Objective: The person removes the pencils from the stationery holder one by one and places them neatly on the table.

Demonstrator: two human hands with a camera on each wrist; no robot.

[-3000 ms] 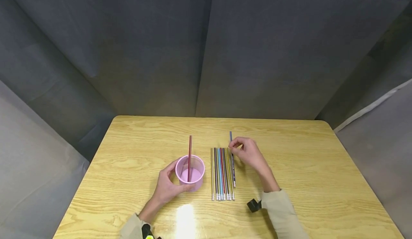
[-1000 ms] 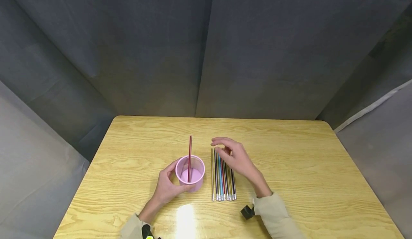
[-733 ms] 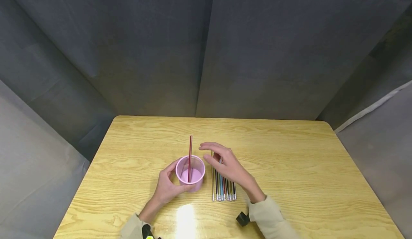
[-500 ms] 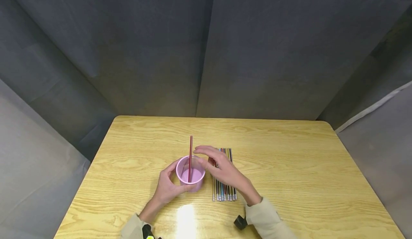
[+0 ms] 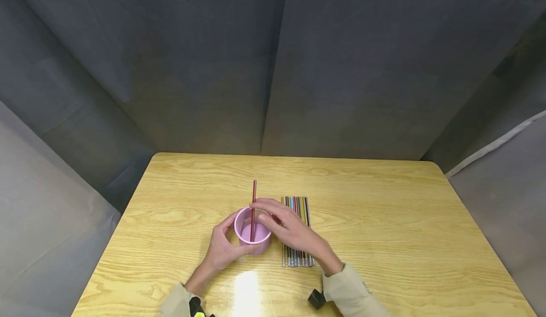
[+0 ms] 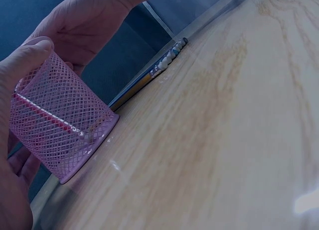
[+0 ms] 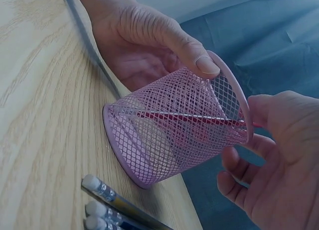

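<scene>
My left hand grips a pink mesh pencil cup from the left, thumb on the near side at the rim. The cup stands upright on the table. A single red pencil leans in it, its upper part above the rim. Over the cup's right edge reaches my right hand. Its index fingertip overlaps the red pencil in the head view, with the thumb a little to the pencil's right. In the right wrist view, thumb and fingers stand around the pencil at the rim.
Right of the cup lies a row of several pencils, eraser ends towards me, partly under my right hand. The wooden table extends to both sides. Dark grey curtains hang behind it.
My right hand first brought a dark blue pencil into line at the row's right end. Letting go, it then moved left over the row to the red pencil. My left hand stayed on the cup.
</scene>
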